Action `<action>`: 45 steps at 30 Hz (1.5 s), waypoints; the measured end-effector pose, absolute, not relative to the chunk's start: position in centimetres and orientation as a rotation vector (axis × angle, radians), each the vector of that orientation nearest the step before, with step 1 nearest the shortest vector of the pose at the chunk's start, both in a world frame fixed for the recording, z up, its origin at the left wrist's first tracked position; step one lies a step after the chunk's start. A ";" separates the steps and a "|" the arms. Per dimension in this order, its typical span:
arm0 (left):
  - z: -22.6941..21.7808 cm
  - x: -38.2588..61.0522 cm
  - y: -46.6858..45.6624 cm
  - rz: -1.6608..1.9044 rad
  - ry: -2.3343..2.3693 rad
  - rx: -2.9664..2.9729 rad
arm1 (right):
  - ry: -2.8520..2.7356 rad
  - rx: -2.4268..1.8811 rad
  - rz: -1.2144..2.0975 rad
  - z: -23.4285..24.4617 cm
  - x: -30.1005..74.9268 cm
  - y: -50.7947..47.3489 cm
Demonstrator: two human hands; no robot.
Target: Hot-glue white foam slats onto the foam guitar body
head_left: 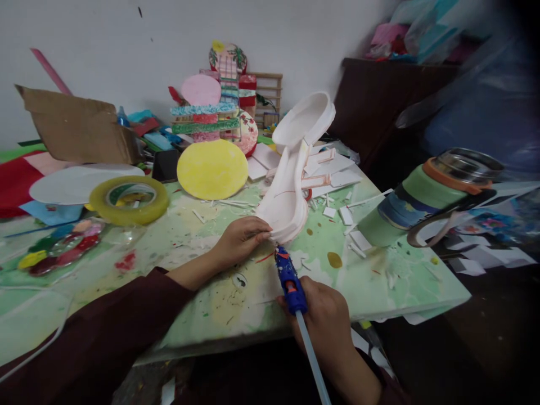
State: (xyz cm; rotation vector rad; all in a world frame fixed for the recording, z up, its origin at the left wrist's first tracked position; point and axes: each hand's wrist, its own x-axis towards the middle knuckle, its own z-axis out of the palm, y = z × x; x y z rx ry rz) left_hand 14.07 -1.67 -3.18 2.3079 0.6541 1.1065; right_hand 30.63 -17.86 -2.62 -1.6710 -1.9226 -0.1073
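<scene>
- The white model (282, 208) stands on the table (189, 298), and the left hand (238, 242) pinches its near edge between thumb and fingers.
- On the near side of the white model, the right hand (327, 312) is closed around a blue glue gun (290, 278); the nozzle is just beside the same edge.
- The surface of the table is light green, with yellow, brown and red stains.
- White scraps (329, 212) are scattered to the right of the white model; farther right is a green bottle (399, 208).
- To the left of the white model are a yellow disc (212, 169), then a roll of tape (99, 205) and a cardboard box (80, 126).
- Behind the white model rises a pale wall (169, 34); behind it to the right is a dark cabinet (371, 93), with plastic bags on top.
</scene>
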 end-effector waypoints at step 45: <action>-3.2 14.0 -1.5 1.024 0.632 2.344 | -1.728 -1.684 0.260 -2.0 31.7 -18.1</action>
